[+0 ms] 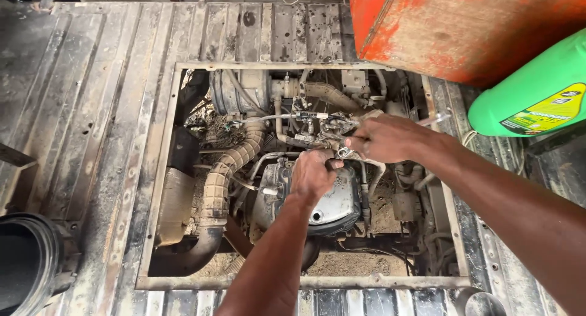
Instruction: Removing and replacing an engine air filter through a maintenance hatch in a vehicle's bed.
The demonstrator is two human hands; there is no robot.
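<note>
A dusty engine (332, 206) sits in a rectangular opening in a ribbed metal floor (110, 133). My left hand (313, 174) reaches down over the top of the engine cover, fingers curled around a small part by the hoses. My right hand (381, 138) comes in from the right and grips a small metal wrench (343, 151) at a fitting among the pipes and cables. The two hands nearly touch. A thin metal tool end (441, 117) sticks out past my right wrist.
A ribbed tan intake hose (223, 182) curves down the left of the bay. A green plastic jug (537, 96) lies at right under a rusty orange box (464, 29). A dark round container (24, 261) stands at lower left.
</note>
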